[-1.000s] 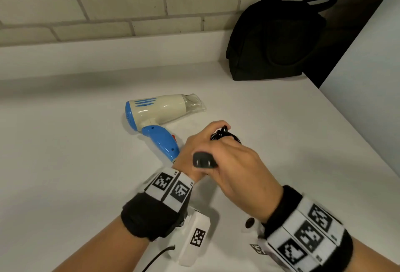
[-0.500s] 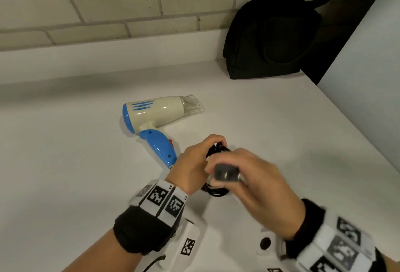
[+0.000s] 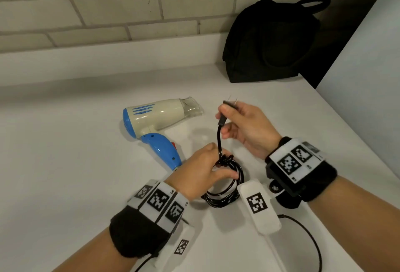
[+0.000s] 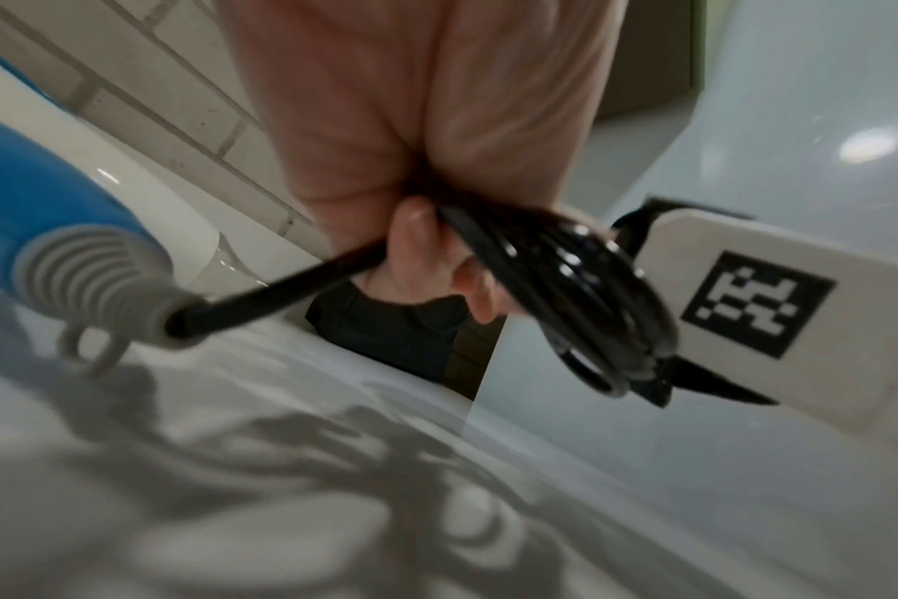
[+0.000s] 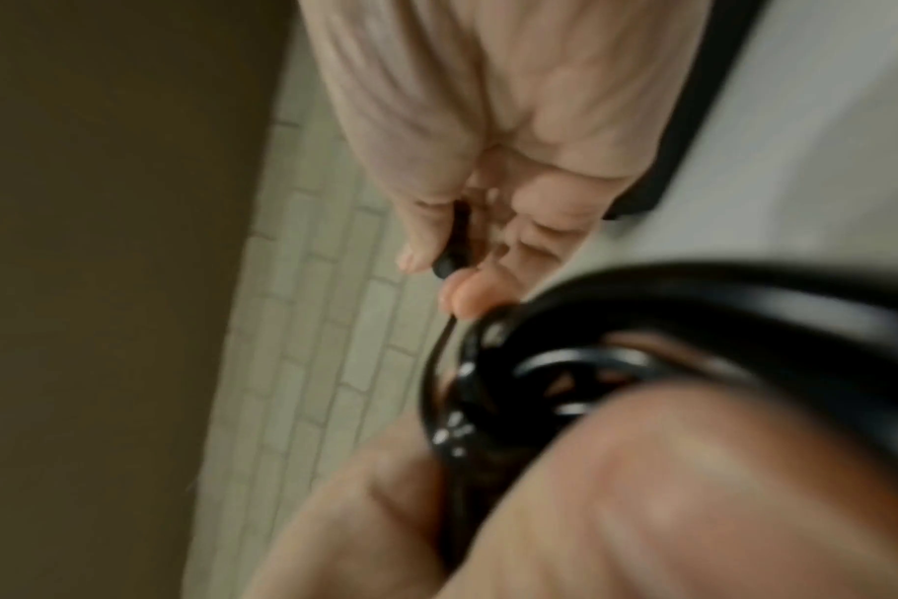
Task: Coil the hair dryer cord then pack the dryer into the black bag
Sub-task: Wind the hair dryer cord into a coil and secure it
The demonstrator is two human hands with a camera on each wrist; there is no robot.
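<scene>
The cream and blue hair dryer (image 3: 160,118) lies on its side on the white counter (image 3: 65,174), nozzle to the right, its blue handle (image 4: 42,227) toward me. My left hand (image 3: 201,172) grips the coiled black cord (image 3: 227,187) just above the counter; the loops (image 4: 580,283) hang from its fingers. My right hand (image 3: 244,124) pinches the black plug (image 3: 227,109), prongs up, with a short length of cord pulled up taut out of a knot at the coil's top. The black bag (image 3: 272,42) stands shut against the wall at the back right.
A brick wall (image 3: 108,8) with a white ledge runs along the back. A pale panel (image 3: 368,72) rises at the counter's right edge beside the bag. White tagged sensor blocks (image 3: 257,204) hang under both wrists, with thin cables trailing toward me.
My right hand has swung the plug round the coil, then lifted it up and away, drawing the cord end tight. The left hand has kept its hold on the coil.
</scene>
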